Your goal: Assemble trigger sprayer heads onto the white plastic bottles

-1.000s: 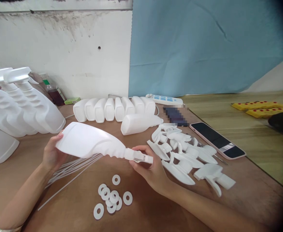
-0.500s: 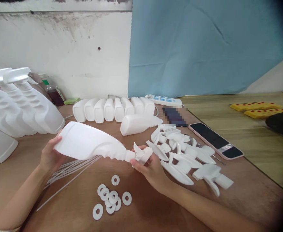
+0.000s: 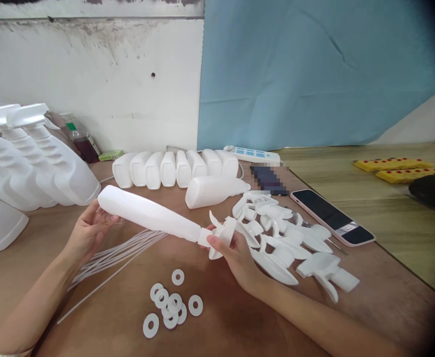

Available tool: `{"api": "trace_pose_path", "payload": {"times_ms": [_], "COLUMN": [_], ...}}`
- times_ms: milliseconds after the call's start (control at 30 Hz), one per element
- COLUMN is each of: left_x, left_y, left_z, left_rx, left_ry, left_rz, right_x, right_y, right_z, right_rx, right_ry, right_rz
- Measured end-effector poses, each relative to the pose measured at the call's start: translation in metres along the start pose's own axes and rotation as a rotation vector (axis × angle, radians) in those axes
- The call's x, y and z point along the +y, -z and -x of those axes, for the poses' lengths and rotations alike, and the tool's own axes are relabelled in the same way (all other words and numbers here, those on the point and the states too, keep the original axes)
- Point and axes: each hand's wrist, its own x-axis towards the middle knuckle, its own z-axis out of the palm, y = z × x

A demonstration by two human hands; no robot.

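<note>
One bottle was held; eight bottles formed a far row, nine rings lay near, two yellow bars right.

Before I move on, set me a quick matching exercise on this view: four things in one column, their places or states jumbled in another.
Things:
1. left hand
2. right hand
3. white rings
4. phone with pink edge

Places or states:
A. loosely clustered, some overlapping
B. gripping the white spray head
C. lying flat, dark screen up
D. at the base end of the raised white bottle

Pairs: 1-D, 2-B, 3-A, 4-C
</note>
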Motion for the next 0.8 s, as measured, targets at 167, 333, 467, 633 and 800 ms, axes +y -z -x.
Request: {"api": "trace_pose_path", "payload": {"times_ms": [167, 333, 467, 633, 800], "left_x": [-0.0066, -0.0035, -0.0017, -0.0013, -0.0005], "left_y": [0.0012, 0.0041, 0.0038, 0.0036, 0.006], "left_z": [-0.0029, -0.004, -0.0042, -0.0032, -0.0045], "left_rx": [0.006, 0.063, 0.067, 0.046, -0.003], "left_ry": [-0.054, -0.028, 0.002, 0.017, 0.04], "left_rz": [-0.025, 0.012, 0.044, 0.034, 0.051], "right_x": [-0.0013, 0.0006, 0.0018, 0.0009, 0.0004], "right_y": [-0.0006, -0.0003, -0.0003, 0.0013, 0.0038], "right_z": [-0.0014, -0.0009, 0.0002, 0.0001, -0.0005], "right_rx": [0.018, 0.038, -0.023, -0.007, 0.075], "right_ry": [0.014, 0.049, 0.123, 0.273, 0.384], "right_rz": [0.006, 0.052, 0.078, 0.162, 0.24]}}
